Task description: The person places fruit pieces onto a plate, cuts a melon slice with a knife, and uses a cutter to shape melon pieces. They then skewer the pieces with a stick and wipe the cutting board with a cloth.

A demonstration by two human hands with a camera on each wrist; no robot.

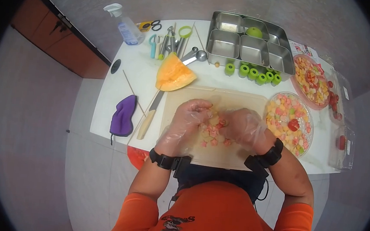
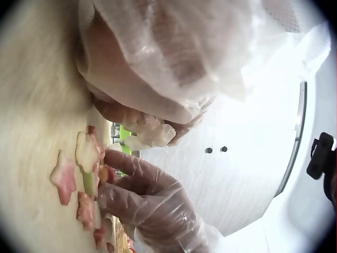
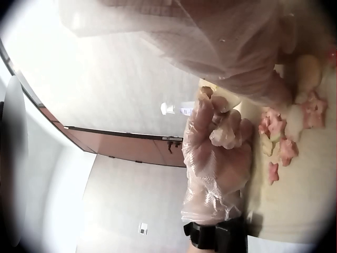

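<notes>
My left hand (image 1: 191, 118), in a clear plastic glove, is over the left half of the cutting board (image 1: 175, 97). Its fingers curl around a pale fruit piece (image 3: 228, 103), mostly hidden by the glove in the head view. My gloved right hand (image 1: 245, 125) reaches down at the board from the right. In the left wrist view, its thumb and forefinger stand apart right at a small pile of cut fruit. Pink star-shaped fruit pieces (image 1: 213, 141) lie on the board below both hands, with a pale flower-shaped piece (image 2: 86, 151) among them.
A fruit platter (image 1: 276, 138) stands right of the board, a pink bowl of cut fruit (image 1: 300, 72) behind it. Left are a knife (image 1: 146, 125), a melon wedge (image 1: 175, 75) and a purple cloth item (image 1: 124, 115). Green-topped cutters (image 1: 253, 74) line the steel compartment tray (image 1: 215, 59).
</notes>
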